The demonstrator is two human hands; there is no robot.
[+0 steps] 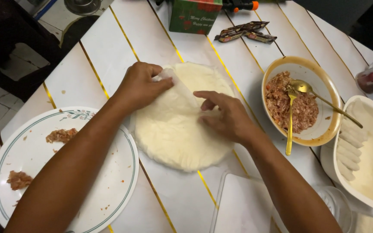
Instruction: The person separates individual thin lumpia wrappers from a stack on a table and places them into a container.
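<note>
A round stack of thin pale wrappers [178, 138] lies in the middle of the white table. My left hand [141, 84] pinches the lifted edge of the top wrapper sheet [182, 88] at the stack's far left and peels it up. My right hand [227, 116] presses flat on the stack's right side, fingers pointing left toward the lifted sheet. A yellow-rimmed bowl [331, 125] of minced meat filling [296, 110] stands to the right, with a gold spoon [320, 98] and a gold fork [290, 125] resting in it.
A white plate [109, 190] with a green rim and bits of filling sits at the left. A white dish [337, 166] holding several rolled wrappers stands at the right edge. A clear lid [242, 207] lies near me. A green box [194, 15] and dark sachets [244, 31] lie at the far side.
</note>
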